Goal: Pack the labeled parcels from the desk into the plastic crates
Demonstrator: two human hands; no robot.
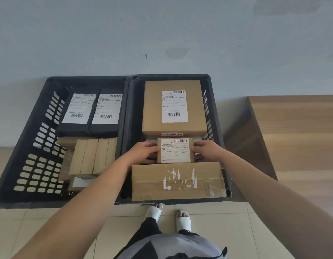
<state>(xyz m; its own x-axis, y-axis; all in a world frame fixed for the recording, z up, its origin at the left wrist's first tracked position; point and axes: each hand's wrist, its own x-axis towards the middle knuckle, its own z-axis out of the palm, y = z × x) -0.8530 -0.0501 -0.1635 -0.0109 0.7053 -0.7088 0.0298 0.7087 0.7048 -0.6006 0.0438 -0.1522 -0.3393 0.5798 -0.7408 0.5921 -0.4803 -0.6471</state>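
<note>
Two dark plastic crates stand side by side on the floor against the wall. In the right crate [216, 113] a small labeled cardboard parcel [175, 150] sits between a large labeled box [174, 107] at the back and a long taped box [178, 181] at the front. My left hand [143, 152] grips the small parcel's left side and my right hand [205, 149] grips its right side. The left crate [37, 146] holds two black labeled parcels [91, 109] at the back and several tan boxes [91, 156] standing on edge.
A wooden desk [296, 131] stands to the right of the crates, its top bare in view. Pale floor tiles [50, 217] lie in front of the crates, where my feet in white slippers [167, 215] stand. A grey wall rises behind.
</note>
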